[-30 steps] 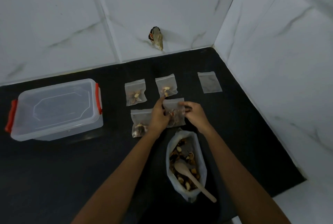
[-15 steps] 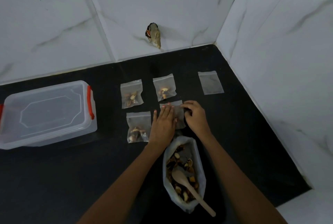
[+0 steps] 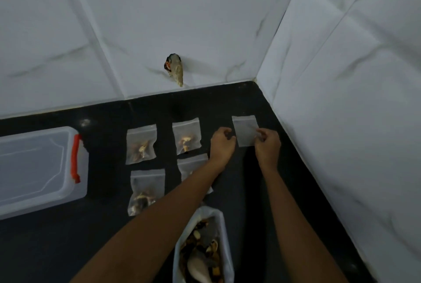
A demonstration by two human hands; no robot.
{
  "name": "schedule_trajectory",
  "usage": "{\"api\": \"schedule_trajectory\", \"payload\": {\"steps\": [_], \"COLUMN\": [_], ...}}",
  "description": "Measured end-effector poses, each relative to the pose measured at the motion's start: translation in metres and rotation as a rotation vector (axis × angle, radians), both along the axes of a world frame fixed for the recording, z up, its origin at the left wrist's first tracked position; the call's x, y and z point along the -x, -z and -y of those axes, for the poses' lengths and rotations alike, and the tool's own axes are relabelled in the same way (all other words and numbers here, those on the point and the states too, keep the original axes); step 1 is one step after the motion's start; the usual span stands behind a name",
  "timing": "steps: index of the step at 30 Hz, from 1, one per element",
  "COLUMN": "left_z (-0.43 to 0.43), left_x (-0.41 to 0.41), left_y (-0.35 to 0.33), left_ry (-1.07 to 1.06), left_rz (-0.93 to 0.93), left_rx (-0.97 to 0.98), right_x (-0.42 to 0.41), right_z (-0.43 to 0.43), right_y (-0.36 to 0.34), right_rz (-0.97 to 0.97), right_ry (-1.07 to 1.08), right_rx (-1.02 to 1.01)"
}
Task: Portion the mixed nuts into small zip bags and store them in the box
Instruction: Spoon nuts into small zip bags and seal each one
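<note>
An empty small zip bag [image 3: 245,130] lies at the back right of the black counter [image 3: 91,237]. My right hand [image 3: 267,146] pinches its right edge. My left hand [image 3: 222,146] has its fingers curled at the bag's left edge. Three filled zip bags [image 3: 141,143] [image 3: 186,138] [image 3: 147,191] lie flat to the left, and a fourth filled bag [image 3: 192,164] is partly hidden under my left forearm. The big bag of mixed nuts [image 3: 202,244] stands open near me with a wooden spoon [image 3: 198,270] in it. The clear box [image 3: 38,168] sits at the left with its lid on.
The box has a red latch [image 3: 75,158] on its right end. White marble-look walls close the counter at the back and right, meeting in a corner [image 3: 257,80]. A broken hole with wires [image 3: 174,68] shows in the back wall.
Both hands left the fourth filled bag, which now lies on the counter, and moved back and right to the empty bag. The view shifted right, so the box sits further left.
</note>
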State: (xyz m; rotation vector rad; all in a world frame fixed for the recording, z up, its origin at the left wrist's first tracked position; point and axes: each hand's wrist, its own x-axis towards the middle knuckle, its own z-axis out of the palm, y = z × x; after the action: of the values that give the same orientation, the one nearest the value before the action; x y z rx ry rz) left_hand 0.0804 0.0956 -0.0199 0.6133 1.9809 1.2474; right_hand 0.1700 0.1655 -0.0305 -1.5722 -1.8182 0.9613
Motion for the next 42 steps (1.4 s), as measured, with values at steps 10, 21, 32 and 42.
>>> {"api": "schedule_trajectory", "payload": {"steps": [10,21,32,42], "left_z": [-0.042,-0.013,0.123,0.246], "left_x": [-0.007,-0.008,-0.024,-0.034], "left_y": [0.006,-0.017,-0.067,-0.092], "left_ry": [-0.156,-0.229,-0.157,0.122], "left_rz": [0.088,0.279,0.248,0.183], "left_rx": [0.073,-0.022,-0.160,-0.105], "right_x": [0.005,-0.011,-0.052,-0.083], "right_z": [-0.020,0.015,0.128,0.203], "right_y": [0.010,-0.028,-0.079,-0.100], "right_rz": [0.069,-0.249,-0.498,-0.371], "right_ry": [0.016,0.011,-0.104,-0.397], "right_rx": [0.091,0.364,0.638,0.522]}}
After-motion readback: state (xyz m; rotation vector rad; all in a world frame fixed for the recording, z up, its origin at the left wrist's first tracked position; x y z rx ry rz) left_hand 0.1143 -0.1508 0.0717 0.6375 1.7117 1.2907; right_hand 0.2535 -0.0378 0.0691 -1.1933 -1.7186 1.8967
